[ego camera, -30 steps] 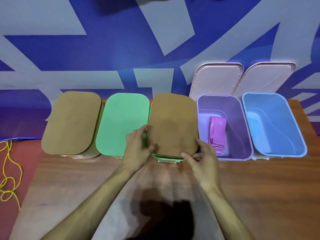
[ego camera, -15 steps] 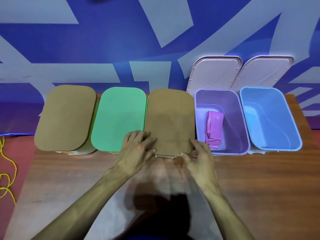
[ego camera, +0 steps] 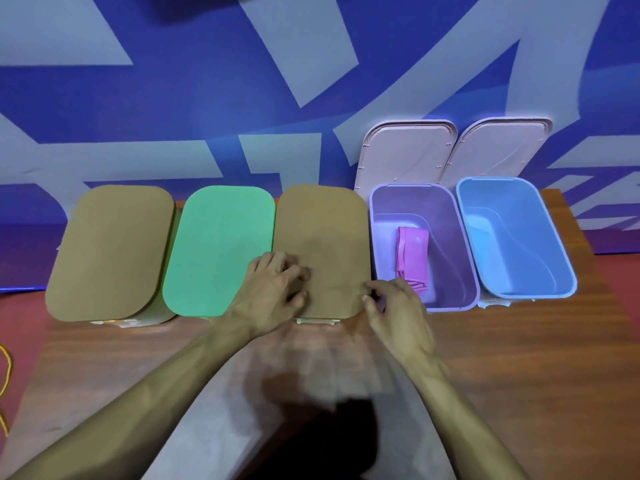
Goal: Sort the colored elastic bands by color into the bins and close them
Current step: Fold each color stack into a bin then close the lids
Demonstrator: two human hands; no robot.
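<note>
Five bins stand in a row on the wooden table (ego camera: 519, 375). The middle bin carries a brown lid (ego camera: 322, 230) lying flat on it. My left hand (ego camera: 273, 292) rests on that lid's near left part, its bent fingers pressing down. My right hand (ego camera: 398, 313) hovers at the lid's near right corner with loosely curled fingers, the thumb touching the lid's edge. The open purple bin (ego camera: 450, 220) holds folded pink elastic bands (ego camera: 412, 254). To its right the open blue bin (ego camera: 540, 244) shows no bands inside.
At the left stand a bin under another brown lid (ego camera: 107, 251) and a bin under a green lid (ego camera: 221, 251). Two pale raised lids (ego camera: 405, 150) lean against the blue patterned wall behind the open bins. A yellow cord (ego camera: 5, 372) lies on the floor at the far left.
The brown lid was lowered from a tilt and now lies flat on the middle bin. My left hand slid onto its top, and my right hand let go of its front edge.
</note>
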